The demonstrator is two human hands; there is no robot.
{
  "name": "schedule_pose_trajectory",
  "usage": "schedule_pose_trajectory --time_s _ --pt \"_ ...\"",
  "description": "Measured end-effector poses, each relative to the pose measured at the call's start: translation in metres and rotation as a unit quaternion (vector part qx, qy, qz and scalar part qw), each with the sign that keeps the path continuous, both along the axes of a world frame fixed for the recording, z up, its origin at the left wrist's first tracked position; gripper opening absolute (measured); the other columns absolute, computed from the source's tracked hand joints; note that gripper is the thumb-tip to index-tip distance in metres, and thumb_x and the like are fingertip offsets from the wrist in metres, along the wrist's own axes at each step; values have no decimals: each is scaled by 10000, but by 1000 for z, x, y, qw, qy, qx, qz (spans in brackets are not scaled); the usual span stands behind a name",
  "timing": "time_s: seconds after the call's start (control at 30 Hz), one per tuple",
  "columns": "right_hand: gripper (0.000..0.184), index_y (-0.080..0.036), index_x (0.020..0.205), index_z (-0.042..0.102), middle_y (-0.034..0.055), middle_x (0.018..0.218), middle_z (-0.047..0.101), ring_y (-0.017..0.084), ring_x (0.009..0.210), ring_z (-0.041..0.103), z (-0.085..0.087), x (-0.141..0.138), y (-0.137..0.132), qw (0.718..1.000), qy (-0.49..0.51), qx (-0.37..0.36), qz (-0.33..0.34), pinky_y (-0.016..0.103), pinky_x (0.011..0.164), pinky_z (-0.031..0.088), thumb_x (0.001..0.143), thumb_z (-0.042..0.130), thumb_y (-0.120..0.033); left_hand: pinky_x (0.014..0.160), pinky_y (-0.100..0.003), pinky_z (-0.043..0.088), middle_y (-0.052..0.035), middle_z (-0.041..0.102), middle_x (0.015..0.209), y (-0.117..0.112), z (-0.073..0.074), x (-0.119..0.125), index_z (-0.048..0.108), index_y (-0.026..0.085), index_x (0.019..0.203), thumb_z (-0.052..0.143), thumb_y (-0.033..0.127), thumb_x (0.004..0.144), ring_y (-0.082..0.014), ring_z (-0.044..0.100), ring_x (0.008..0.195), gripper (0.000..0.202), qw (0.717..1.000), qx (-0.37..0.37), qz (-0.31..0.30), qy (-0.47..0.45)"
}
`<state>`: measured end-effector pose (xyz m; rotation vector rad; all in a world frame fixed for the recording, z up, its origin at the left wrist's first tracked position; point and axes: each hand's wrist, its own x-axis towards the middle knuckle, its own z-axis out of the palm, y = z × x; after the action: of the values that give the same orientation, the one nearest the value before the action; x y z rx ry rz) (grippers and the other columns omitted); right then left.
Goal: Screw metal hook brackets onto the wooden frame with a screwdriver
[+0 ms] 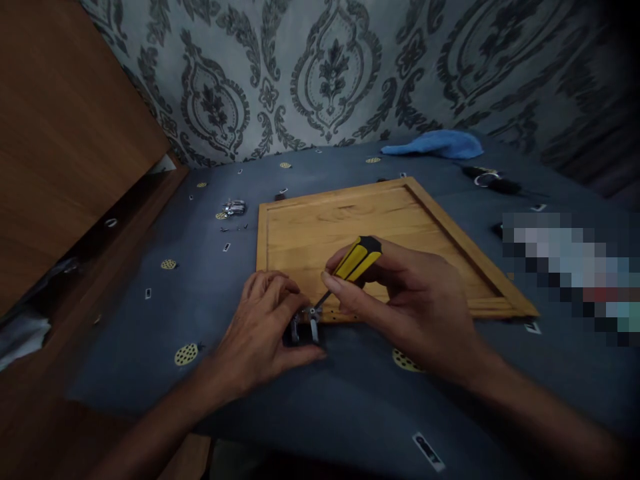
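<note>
ok, right hand [420,300] is closed round the handle of a yellow-black screwdriver [357,260], thumb and index forward by the shaft. shaft slants down-left, tip at a screw head on a metal fitting [314,328]. left hand [265,320] is half open around that fitting: fingers bent over the panel edge, thumb stretched out below. can't tell if it pinches the metal.

fitting sits on the near edge of a framed wooden panel [345,220], toward its left corner. small dark holes dot the edge just right of it. panel lies flat on a blue-grey cover [200,293] printed with yellow fruit and small pale tags.

left of the panel: second metal fitting [234,207], loose screws [233,229] just below it. behind right: crumpled blue cloth [440,143], black item with a ring [487,180]. far right is a pixelated patch, unreadable.

patterned wall [335,73] closes off the back; brown wooden cabinet [65,133] bounds the left. wide strip of cover between panel and cabinet, narrower one between panel and front edge. both forearms cross that front strip. front edge shows bottom left, dark below.
</note>
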<state>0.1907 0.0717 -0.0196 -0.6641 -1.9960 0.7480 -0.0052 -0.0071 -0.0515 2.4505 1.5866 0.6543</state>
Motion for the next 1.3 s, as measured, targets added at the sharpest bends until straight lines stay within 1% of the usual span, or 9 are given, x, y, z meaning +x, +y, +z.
schedule_pose_trajectory --time_s 0.13,0.23,0.43,0.6,0.77,0.97,1.13,1.23,1.3 --pt "116 -200 815 631 -27 651 633 118 541 570 0 0 2 1000 -7 9 7 244 494 428 927 659 -216 1038 -517 405 -99 598 1150 0 -2 -1 657 158 1109 847 427 792 -314 488 1167 458 1000 0 -3 -11" --pt "131 -200 797 623 -30 645 623 115 546 570 -1 0 3 1000 -10 15 6 244 500 418 921 665 -207 1019 -503 414 -96 607 1139 1 -4 -1 656 157 1106 841 426 800 -308 496 1159 448 1000 4 -7 -20" --pt "117 -203 812 625 -26 680 644 114 561 583 -5 -1 1 1000 -6 -2 19 248 528 443 924 661 -207 1015 -496 428 -88 614 1134 0 -6 0 664 168 1093 852 418 786 -305 507 1162 438 1000 0 0 -26" --pt "97 -205 829 636 -26 678 649 120 560 590 -4 -1 0 1000 -11 2 21 260 540 451 921 666 -209 1005 -509 450 -76 624 1131 1 -6 0 670 201 1095 820 443 810 -304 521 1152 404 1000 -15 5 -24" --pt "108 -214 818 625 -23 693 661 126 574 611 -4 -2 1 999 -17 -1 30 263 548 468 919 653 -192 1018 -526 451 -77 623 1132 0 -5 0 675 207 1087 830 443 799 -309 522 1159 403 999 -18 12 -27" --pt "98 -207 836 630 -16 712 668 125 601 617 -2 -1 2 998 -41 30 44 253 568 464 924 656 -172 1010 -507 458 -90 621 1153 0 -4 0 682 189 1092 841 422 791 -314 516 1166 413 999 -20 11 -26" --pt "61 -194 890 658 -6 726 665 129 614 611 0 1 3 995 -59 35 70 250 558 452 951 655 -201 1005 -513 460 -100 614 1157 0 -5 0 679 187 1064 815 448 815 -314 513 1164 385 1000 -12 6 -14" --pt "92 -203 885 654 -8 722 660 129 601 601 -2 0 3 994 -72 47 64 251 549 448 966 659 -247 971 -498 472 -105 611 1142 0 -5 0 675 169 1039 818 437 813 -311 517 1138 379 1000 -8 7 -14" --pt "122 -207 874 644 -7 724 661 130 597 600 -4 -1 3 994 -75 63 56 255 551 449 976 652 -272 958 -491 475 -97 611 1130 0 -5 1 670 173 1059 811 437 820 -307 518 1127 383 1000 -9 8 -17"
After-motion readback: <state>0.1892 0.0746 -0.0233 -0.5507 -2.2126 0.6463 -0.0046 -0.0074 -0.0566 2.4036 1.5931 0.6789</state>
